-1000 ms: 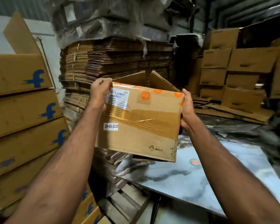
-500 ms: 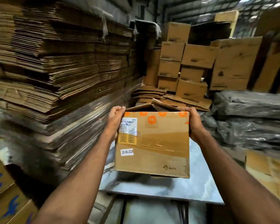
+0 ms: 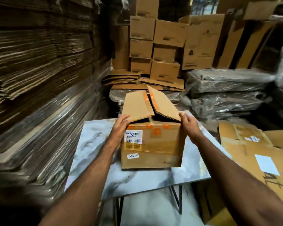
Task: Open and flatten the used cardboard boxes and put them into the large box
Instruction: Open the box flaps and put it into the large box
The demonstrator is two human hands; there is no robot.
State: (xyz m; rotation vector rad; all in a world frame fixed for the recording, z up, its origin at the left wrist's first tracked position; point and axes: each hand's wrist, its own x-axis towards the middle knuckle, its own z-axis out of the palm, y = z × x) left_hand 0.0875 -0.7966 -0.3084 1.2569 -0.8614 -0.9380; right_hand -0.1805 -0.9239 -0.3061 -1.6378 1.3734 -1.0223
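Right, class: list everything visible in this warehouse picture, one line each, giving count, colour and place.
taped box: one, brown, orange dots, flaps ajar, on table
table: one, grey marble top, centre
flattened stacks: many sheets, brown, left
stacked boxes: several, brown, rear
wrapped bundles: several, dark plastic, right rear
labelled cardboard: brown, white labels, right
left hand: one, fingers at left flap's corner
right hand: one, holds right flap's corner

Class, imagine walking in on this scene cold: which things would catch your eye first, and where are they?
A taped cardboard box with orange stickers sits on the marble-patterned table at centre, its top flaps half open. The left hand and right hand hold its upper corners. Stacks of flattened cardboard tower along the left.
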